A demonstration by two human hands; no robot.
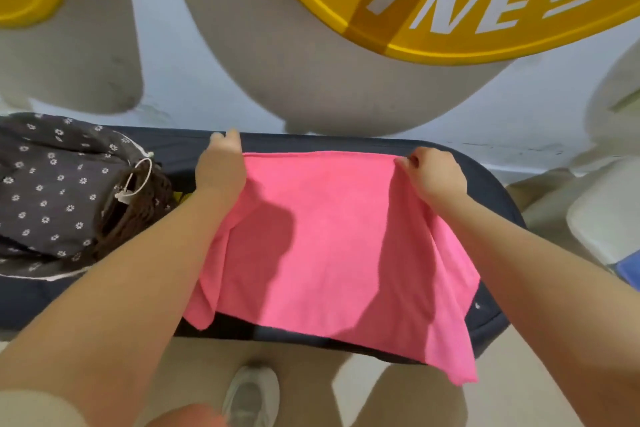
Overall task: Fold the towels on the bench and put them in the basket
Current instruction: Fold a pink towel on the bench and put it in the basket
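Note:
A bright pink towel lies spread across the dark navy bench, its near corners hanging over the front edge. My left hand holds the towel's far left corner at the bench's back edge. My right hand pinches the far right corner between thumb and fingers. At the left stands a brown wicker basket, lined and draped with dark cloth printed with small white flowers.
A white string tag hangs on the basket rim. The wall behind carries a large yellow disc with white lettering. A white object stands to the right of the bench. My shoe is on the floor below.

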